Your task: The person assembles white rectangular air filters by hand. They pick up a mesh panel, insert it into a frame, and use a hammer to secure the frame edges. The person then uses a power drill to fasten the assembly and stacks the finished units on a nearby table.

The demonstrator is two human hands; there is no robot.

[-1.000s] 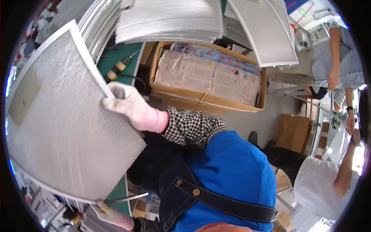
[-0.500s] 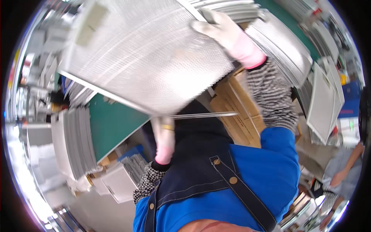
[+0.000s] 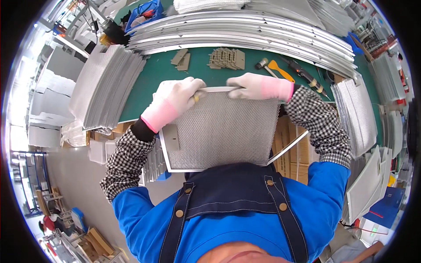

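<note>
Head view: both gloved hands, left hand (image 3: 174,100) and right hand (image 3: 254,86), grip the mesh filter panel's (image 3: 221,131) far edge.

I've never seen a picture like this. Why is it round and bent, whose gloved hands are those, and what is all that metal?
The picture comes from a wide fisheye camera worn on a person's head, looking down, so straight edges curve. There is no machine; the hands are the person's own, in white gloves with pink cuffs. The left hand and right hand both grip the far edge of a metal mesh filter panel, which leans against the blue-shirted body. Beyond it lies a green table with a stack of similar panels on the left, long metal frames at the back, small tan parts, and a yellow-handled tool.
</note>
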